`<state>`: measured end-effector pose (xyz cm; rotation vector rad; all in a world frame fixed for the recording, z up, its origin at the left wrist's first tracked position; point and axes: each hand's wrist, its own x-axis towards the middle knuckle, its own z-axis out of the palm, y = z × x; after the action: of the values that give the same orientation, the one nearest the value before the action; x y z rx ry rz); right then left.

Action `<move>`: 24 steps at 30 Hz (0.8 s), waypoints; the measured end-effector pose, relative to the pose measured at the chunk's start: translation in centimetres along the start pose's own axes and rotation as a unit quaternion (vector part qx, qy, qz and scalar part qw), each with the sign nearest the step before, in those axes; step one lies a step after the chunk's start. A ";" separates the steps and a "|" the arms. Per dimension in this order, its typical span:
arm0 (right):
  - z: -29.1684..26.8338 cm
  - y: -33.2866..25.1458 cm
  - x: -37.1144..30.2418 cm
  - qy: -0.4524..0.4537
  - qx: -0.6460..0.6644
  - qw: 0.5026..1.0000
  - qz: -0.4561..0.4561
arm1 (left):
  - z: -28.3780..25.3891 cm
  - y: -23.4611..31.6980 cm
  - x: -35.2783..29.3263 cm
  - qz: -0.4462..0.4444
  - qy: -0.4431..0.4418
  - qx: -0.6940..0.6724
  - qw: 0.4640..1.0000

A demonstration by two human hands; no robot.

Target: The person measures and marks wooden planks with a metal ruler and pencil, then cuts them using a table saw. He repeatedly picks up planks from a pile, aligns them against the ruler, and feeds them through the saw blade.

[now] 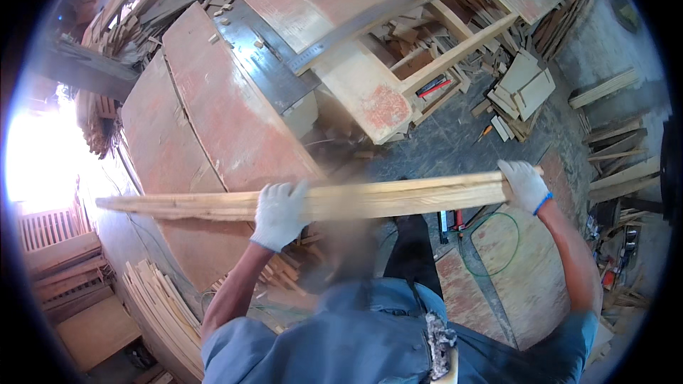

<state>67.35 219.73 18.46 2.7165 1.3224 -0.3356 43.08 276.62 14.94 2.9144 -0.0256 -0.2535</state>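
A long pale wooden board point(409, 197) lies level across my body, its left end reaching far out over the worktop. White knitted gloves cover both hands. My left hand point(279, 215) is closed around the board left of its middle. At the board's right end, my right hand point(525, 186) grips it, with a blue cuff band at the wrist. A blurred patch hides part of the board's middle. Beyond the board stands a reddish, worn worktop point(228, 92) with a shiny metal plate point(260, 50) set in it and a long metal straightedge point(384, 13) across it.
An open wooden frame point(462, 53) at the far right holds offcuts. Flat wood pieces point(523, 89) are stacked on the floor beside it. Long strips point(160, 306) lie at lower left. Planks point(626, 156) lean by the right wall. A green cord point(516, 242) loops near my legs.
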 end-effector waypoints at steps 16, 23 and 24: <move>-4.5 1.9 42.3 -0.103 -0.037 0.970 -0.219 | -1.3 1.3 18.1 -0.117 0.101 0.018 0.988; -4.2 8.1 39.9 0.124 0.327 0.935 -0.062 | 2.9 2.2 21.3 -0.150 0.100 0.014 0.984; -2.1 10.9 39.6 0.125 0.424 0.896 0.034 | 2.6 2.3 21.9 -0.140 0.107 0.020 0.984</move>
<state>99.94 243.68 10.86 3.6160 1.3561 -0.7221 64.24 273.06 9.21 2.9609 0.4193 0.0181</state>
